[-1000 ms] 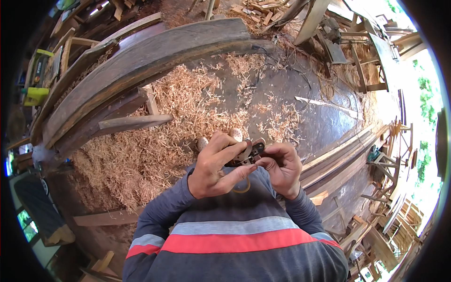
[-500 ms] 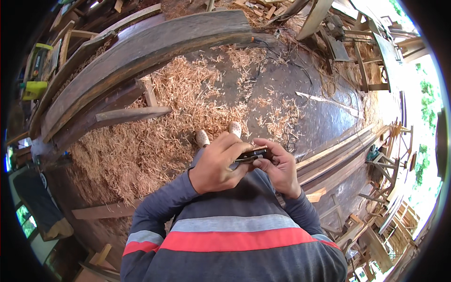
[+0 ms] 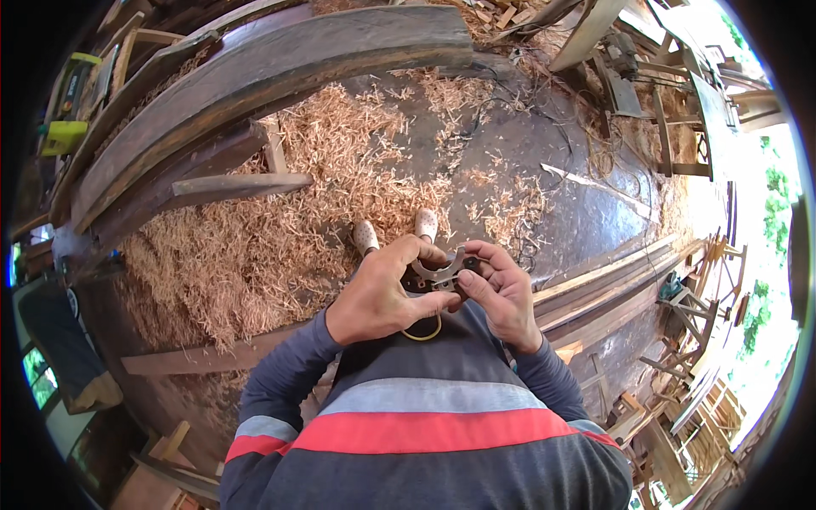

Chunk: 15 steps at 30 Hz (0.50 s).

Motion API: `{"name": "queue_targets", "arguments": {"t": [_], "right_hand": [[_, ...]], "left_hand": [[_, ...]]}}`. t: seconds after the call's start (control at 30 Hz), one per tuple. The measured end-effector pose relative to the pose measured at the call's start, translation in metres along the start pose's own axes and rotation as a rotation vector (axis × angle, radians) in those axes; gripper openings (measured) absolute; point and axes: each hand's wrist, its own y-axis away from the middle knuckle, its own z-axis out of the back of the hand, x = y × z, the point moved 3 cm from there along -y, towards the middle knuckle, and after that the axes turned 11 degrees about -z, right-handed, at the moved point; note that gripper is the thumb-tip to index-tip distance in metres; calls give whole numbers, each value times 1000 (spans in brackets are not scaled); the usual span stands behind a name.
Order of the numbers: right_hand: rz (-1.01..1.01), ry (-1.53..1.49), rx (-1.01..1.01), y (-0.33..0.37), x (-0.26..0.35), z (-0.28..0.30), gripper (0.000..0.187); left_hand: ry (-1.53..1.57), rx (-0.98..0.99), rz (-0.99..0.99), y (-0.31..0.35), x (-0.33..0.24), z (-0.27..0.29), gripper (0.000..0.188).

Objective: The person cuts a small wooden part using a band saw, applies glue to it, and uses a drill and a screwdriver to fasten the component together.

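A small dark part with a curved silver metal edge (image 3: 440, 274) is held in front of my torso between both hands; its exact kind I cannot make out. My left hand (image 3: 387, 289) curves round its left side, thumb below and fingers above. From the right, my right hand (image 3: 503, 297) pinches it, the thumb pressed on its near face. A thin yellow loop (image 3: 422, 337) shows just below the part, against my dark shirt; whether it is joined to the part I cannot tell. My fingers hide some of the part.
Wood shavings (image 3: 246, 255) cover much of the floor around my shoes (image 3: 426, 223). A long curved timber (image 3: 280, 72) lies at the upper left, a board (image 3: 187, 360) below it. Long planks (image 3: 595, 293) lie to the right. A cable (image 3: 552, 119) trails across the floor ahead.
The part has been turned, so its curved silver edge now faces up; before, it appeared narrow and dark. My left hand has opened wider around it. The yellow loop has come into sight.
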Motion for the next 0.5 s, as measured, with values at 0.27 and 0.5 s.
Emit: {"name": "queue_targets", "arguments": {"t": [0.27, 0.5], "right_hand": [[38, 109, 99, 2, 0, 1, 51], [416, 403, -42, 0, -17, 9, 35]], "left_hand": [[-77, -109, -167, 8, 2, 0, 37], [-18, -117, -46, 15, 4, -2, 35]]}}
